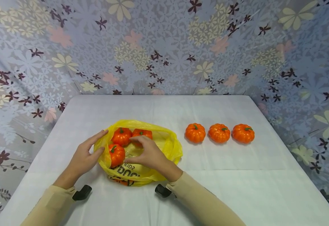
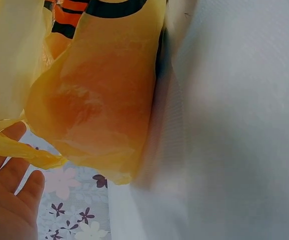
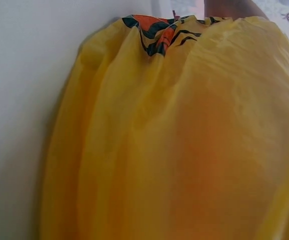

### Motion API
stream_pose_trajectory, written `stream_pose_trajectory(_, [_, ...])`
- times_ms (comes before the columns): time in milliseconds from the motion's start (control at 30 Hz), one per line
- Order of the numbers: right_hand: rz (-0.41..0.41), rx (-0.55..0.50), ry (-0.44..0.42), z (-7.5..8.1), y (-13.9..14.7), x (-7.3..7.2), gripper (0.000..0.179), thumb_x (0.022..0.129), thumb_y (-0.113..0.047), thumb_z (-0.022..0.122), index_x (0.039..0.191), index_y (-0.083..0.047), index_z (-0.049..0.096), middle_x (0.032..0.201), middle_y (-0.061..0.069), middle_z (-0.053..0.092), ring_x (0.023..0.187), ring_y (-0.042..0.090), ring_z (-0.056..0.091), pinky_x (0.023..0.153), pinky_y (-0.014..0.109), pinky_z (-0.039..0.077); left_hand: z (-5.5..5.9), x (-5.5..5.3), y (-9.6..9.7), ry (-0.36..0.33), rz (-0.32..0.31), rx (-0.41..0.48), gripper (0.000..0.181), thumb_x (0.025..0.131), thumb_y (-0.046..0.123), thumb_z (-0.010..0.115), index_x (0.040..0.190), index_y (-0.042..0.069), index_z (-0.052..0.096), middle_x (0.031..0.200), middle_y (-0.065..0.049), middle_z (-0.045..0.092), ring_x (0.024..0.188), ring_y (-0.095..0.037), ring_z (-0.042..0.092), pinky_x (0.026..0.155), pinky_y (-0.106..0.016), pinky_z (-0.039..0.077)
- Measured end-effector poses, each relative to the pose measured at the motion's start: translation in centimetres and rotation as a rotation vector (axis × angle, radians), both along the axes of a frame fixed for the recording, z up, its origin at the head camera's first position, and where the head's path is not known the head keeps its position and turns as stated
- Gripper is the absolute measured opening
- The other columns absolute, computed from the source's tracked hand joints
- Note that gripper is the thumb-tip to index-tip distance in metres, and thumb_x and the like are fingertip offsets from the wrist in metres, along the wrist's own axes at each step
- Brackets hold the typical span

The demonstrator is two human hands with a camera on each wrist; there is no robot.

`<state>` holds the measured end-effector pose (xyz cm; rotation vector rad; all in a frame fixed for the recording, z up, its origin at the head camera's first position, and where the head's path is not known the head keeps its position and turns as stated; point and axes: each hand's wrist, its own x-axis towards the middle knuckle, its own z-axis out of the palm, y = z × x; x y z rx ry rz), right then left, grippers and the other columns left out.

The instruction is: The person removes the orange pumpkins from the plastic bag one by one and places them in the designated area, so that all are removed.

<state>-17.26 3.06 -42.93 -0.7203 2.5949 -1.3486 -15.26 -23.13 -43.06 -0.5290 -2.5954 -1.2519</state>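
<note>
In the head view, the right grip [image 1: 151, 153] was inside the mouth of the yellow bag [image 1: 176, 148], thumb and fingers wide apart, with nothing seen between them. The back-right pumpkin [image 1: 146, 133] lay just beyond its fingers, partly hidden by them, and the front pumpkin [image 1: 117, 155] just left of its thumb; I could not tell whether it touched either. The back-left pumpkin [image 1: 121, 136] sat farther left. A row of loose pumpkins [image 1: 219, 133] stood on the desk [image 1: 266, 188] right of the bag, nearer the right grip than the left grip [image 1: 81, 158], which lay at the bag's left rim, fingers nearly straight, thumb apart. The pumpkins were round, ribbed and glossy orange with green stems, showing no clear long axis; the bag's mouth ran longer side to side. The left wrist view showed loosely spread fingers at a plastic fold, beside an orange-tinted bulge. The right wrist view was mostly the bag's creased wall, with black and orange print above; the right grip's state could not be told there.
</note>
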Motion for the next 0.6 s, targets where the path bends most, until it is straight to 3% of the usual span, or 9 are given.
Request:
stream_pose_trajectory(133, [0.010, 0.002, -0.010, -0.1, -0.4, 0.0, 0.083, 0.073, -0.041, 0.091, 0.140, -0.008, 0.057, 0.140, 0.001, 0.056, 0.126, 0.021, 0.053, 0.106, 0.034, 0.045, -0.1, 0.0, -0.1, 0.008, 0.000, -0.004, 0.050, 0.098, 0.006, 0.059, 0.148, 0.006, 0.050, 0.151, -0.015, 0.048, 0.140, -0.039, 0.041, 0.118, -0.044, 0.030])
stream_pose_trajectory(300, [0.043, -0.007, -0.019, -0.3, -1.1, -0.1, 0.081, 0.074, -0.038, 0.091, 0.139, -0.006, 0.057, 0.135, 0.006, 0.059, 0.120, 0.026, 0.058, 0.101, 0.033, 0.050, -0.1, -0.1, -0.1, 0.016, -0.012, 0.006, 0.050, 0.099, 0.007, 0.059, 0.148, 0.006, 0.050, 0.151, -0.016, 0.047, 0.139, -0.040, 0.041, 0.118, -0.041, 0.029])
stream_pose_trajectory(467, [0.061, 0.000, -0.008, -0.7, -1.9, -0.2, 0.077, 0.074, -0.038, 0.091, 0.137, -0.006, 0.059, 0.127, 0.007, 0.062, 0.116, 0.024, 0.059, 0.100, 0.033, 0.051, -0.2, -0.1, -0.2, 0.018, -0.020, 0.013, 0.050, 0.099, 0.009, 0.060, 0.148, 0.006, 0.050, 0.151, -0.018, 0.047, 0.139, -0.043, 0.040, 0.113, -0.061, 0.030])
stream_pose_trajectory(600, [0.059, 0.013, -0.019, -1.1, -2.5, -0.4, 0.077, 0.074, -0.036, 0.091, 0.137, -0.007, 0.059, 0.127, 0.006, 0.063, 0.116, 0.021, 0.059, 0.099, 0.030, 0.051, -0.2, -0.1, -0.3, 0.017, -0.021, 0.014, 0.050, 0.099, 0.009, 0.062, 0.148, 0.006, 0.051, 0.151, -0.017, 0.047, 0.139, -0.043, 0.040, 0.111, -0.064, 0.031])
